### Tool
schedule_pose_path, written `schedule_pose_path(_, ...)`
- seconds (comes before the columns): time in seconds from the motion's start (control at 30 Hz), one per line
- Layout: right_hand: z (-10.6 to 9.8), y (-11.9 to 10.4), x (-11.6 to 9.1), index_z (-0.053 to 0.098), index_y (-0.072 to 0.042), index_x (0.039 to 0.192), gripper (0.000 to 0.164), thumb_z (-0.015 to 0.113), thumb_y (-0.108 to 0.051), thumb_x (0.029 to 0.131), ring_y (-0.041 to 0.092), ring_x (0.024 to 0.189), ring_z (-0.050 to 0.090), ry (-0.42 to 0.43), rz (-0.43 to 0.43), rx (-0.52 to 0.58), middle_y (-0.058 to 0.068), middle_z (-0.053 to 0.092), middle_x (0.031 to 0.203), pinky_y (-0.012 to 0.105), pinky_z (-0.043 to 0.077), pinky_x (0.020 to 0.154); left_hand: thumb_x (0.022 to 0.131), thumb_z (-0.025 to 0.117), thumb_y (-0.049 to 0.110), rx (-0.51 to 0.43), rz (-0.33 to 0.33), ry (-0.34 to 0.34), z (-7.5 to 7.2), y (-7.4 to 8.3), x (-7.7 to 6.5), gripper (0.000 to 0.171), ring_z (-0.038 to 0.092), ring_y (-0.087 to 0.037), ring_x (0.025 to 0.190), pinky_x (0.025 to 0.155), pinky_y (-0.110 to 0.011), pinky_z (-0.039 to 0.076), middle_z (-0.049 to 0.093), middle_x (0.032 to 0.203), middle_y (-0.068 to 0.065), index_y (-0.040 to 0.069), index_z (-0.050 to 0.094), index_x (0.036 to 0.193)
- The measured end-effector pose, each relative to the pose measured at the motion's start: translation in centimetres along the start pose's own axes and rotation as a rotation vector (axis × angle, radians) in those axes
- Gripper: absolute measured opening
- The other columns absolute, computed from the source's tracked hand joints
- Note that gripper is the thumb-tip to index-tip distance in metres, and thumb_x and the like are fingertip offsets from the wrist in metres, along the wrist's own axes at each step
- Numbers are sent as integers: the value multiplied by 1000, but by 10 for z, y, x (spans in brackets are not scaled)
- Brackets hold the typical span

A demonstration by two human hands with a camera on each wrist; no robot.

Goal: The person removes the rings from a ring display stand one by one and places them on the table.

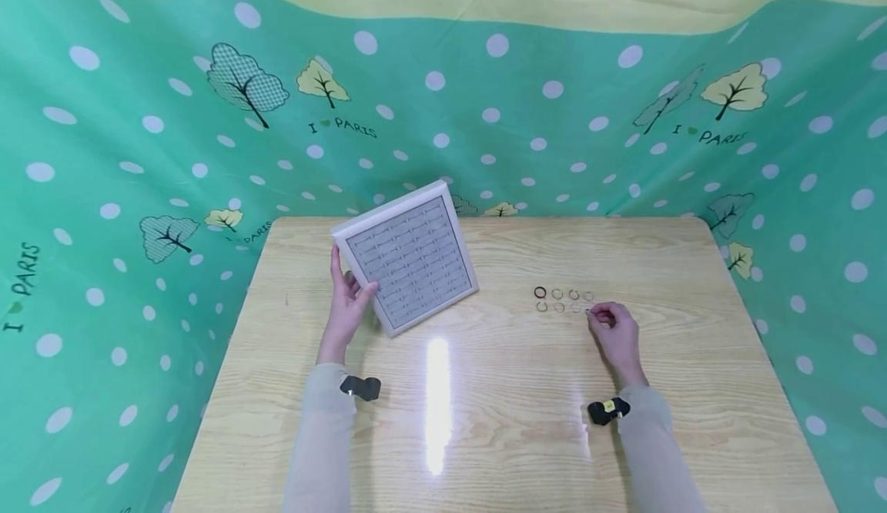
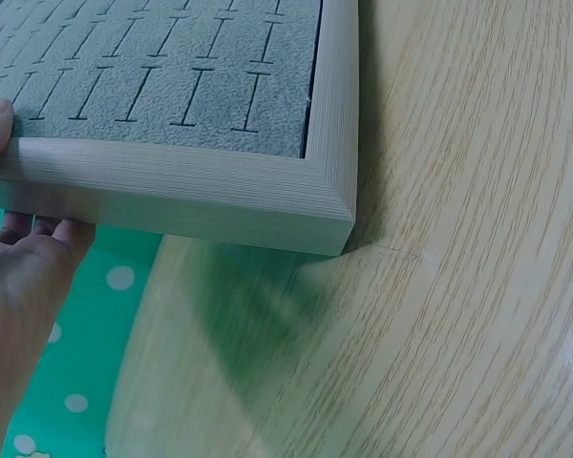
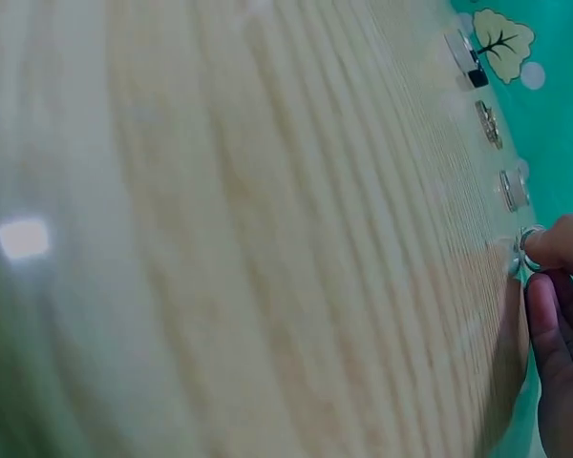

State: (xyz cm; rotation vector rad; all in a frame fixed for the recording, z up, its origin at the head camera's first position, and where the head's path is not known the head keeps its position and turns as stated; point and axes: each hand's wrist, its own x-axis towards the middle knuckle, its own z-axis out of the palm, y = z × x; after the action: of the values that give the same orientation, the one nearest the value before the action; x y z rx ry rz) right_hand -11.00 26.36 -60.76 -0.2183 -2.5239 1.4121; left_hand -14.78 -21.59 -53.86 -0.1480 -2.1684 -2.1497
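Note:
My left hand [image 1: 344,305] grips a square ring display tray [image 1: 388,215] by its left side, thumb over the front rim and fingers beneath. The tray has a pale wood frame and a grey slotted pad [image 2: 143,95] with no rings in it. It is tilted, and one frame corner is close to the table in the left wrist view. At the right end of the near row of rings, my right hand [image 1: 619,341] pinches a small silver ring [image 3: 529,250] between thumb and index finger, low over the table.
Several rings lie in two short rows on the wooden table [image 1: 513,397], among them a dark one [image 1: 540,293] at the far left. A green dotted curtain [image 1: 430,112] hangs behind the table and along its sides.

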Motion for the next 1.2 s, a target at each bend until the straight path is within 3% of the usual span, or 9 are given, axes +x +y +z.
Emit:
schedule_pose_path(0.2,-1,2,5,64,7,94,10,67,7,84,14,78,54,-15,-19,-69,18,60,94,5,42,66,95,56,-2,-7,-39,-3,1,8,0,98,55,-23,115,98,-34,49,46,136,-22,40,-12,152)
schedule_pose_path(0.43,2,6,6,64,7,95,11,66,8,84,22,80,56,-33,-24,-78,17,59,95,5,42,65,95,55,-2,15,-88,-2,4,24,-6,98,49,-34,122,103,-42,44,43,139,-23,39,-13,152)
schedule_pose_path(0.67,3,7,5,64,8,95,12,66,10,84,23,81,56,-46,-55,-76,19,59,95,4,42,66,95,58,1,54,-50,-2,4,26,-13,97,47,-40,123,103,-46,43,42,137,-25,30,-13,154)
schedule_pose_path(0.87,3,8,6,64,8,95,13,66,11,83,25,81,56,-54,-65,-86,19,59,95,4,42,66,94,58,-2,64,-42,-23,0,26,-23,96,45,-41,122,103,-36,44,38,133,-26,25,-10,155)
schedule_pose_path(1.0,3,7,6,65,9,95,13,66,11,82,24,81,56,-62,-61,-92,19,59,95,4,42,65,93,57,-7,71,-7,-54,-7,18,-34,92,38,-49,126,109,-48,35,32,136,-35,15,-7,155)
schedule_pose_path(1.07,2,7,6,65,9,95,13,66,12,82,23,80,56,-62,-63,-89,19,59,95,4,42,65,93,57,-8,82,-14,-58,-11,16,-40,90,34,-53,128,109,-56,30,31,138,-37,11,-5,155)
schedule_pose_path(1.2,3,6,6,65,8,94,13,66,11,82,19,78,55,-54,-65,-84,18,59,95,4,42,65,93,57,-6,129,-36,-58,-20,12,-49,84,31,-56,129,109,-59,28,28,140,-40,6,1,155)
